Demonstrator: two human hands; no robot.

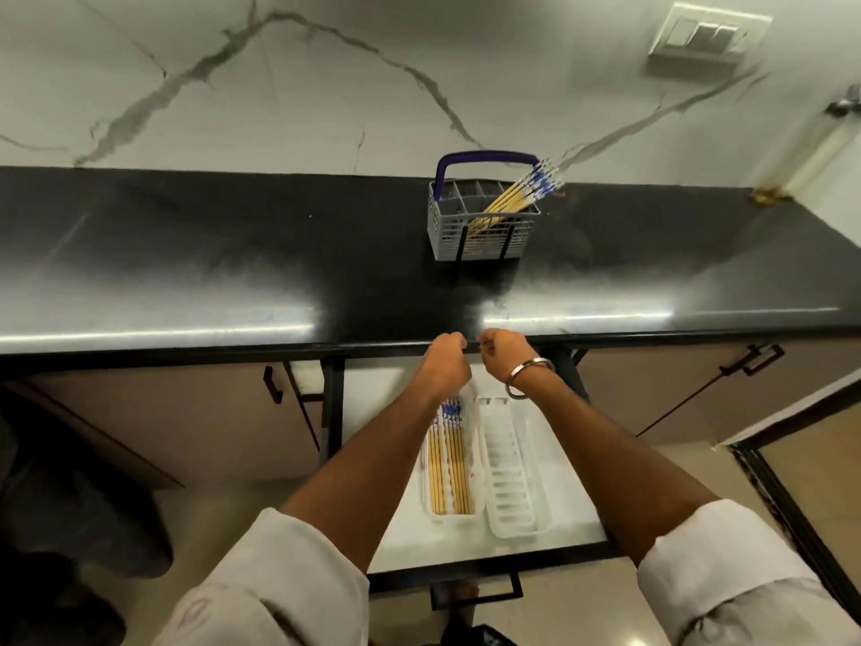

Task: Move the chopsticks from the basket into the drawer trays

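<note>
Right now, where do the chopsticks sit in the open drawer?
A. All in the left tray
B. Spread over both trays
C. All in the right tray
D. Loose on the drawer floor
A: the chopsticks in the drawer all lie in the left tray, while the right tray beside it holds none.

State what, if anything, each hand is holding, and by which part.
Nothing visible. The left hand and right hand are loosely curled above the open drawer, with no chopstick seen in either; their palm sides are hidden.
</note>
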